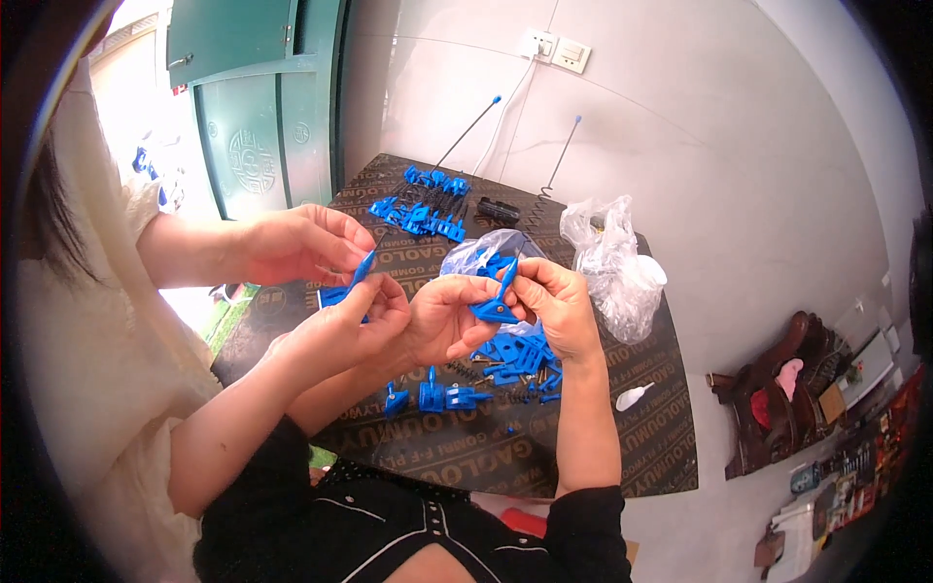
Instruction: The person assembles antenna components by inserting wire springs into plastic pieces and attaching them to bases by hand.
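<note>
Over the table, my left hand [449, 316] is closed around the base of a blue plastic clip-like piece [496, 309]. My right hand [556, 303] pinches the same piece from the other side, near its slim pointed sleeve. From that sleeve a thin dark wire rises, coiled partway [540, 202] and ending in a small blue tip [578, 120]. To my left a co-worker's two hands [374, 316] hold a similar blue piece [362, 268] with a wire coming out of its top. The co-worker's forearm hides part of my left arm.
Loose blue parts [525, 355] with springs spill below an opened plastic bag [476, 255]. Finished-looking blue pieces [428, 209] lie grouped at the back. Several blue pieces [445, 395] line the near side. A crumpled clear bag [622, 282] and white bottle [634, 396] are right.
</note>
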{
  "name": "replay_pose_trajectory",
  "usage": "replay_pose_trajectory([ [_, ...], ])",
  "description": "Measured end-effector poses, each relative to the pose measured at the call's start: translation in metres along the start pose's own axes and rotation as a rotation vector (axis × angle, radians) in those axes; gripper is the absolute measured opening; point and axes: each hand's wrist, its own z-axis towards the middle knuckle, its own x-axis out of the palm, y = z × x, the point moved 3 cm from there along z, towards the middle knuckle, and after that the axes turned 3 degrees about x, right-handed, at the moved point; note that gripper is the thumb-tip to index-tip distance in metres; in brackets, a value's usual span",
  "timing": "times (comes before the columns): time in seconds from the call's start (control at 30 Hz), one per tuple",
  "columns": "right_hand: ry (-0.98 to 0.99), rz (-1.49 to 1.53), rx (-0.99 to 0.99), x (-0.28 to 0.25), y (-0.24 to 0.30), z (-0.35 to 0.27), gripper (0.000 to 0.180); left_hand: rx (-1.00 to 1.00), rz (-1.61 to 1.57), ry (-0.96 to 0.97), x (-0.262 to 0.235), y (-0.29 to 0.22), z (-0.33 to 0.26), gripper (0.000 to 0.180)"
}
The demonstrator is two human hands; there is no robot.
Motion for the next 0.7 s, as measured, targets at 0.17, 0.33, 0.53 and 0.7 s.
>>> replay_pose_trajectory([
  [0.17,-0.004,-0.004,0.016,0.001,0.0,0.0,0.012,0.0,-0.003,-0.011,-0.002,0.0,-0.002,0.035],
  [0.33,0.006,0.009,0.019,0.001,0.0,-0.001,0.011,-0.004,-0.01,-0.019,-0.004,0.001,-0.001,0.032],
  [0.53,0.001,-0.006,0.006,0.006,0.001,0.0,0.012,0.07,0.01,-0.081,0.001,-0.002,-0.005,0.029],
  [0.7,-0.019,-0.024,-0.024,-0.001,-0.004,0.001,0.014,0.164,0.205,-0.198,0.004,0.001,-0.004,0.02],
])
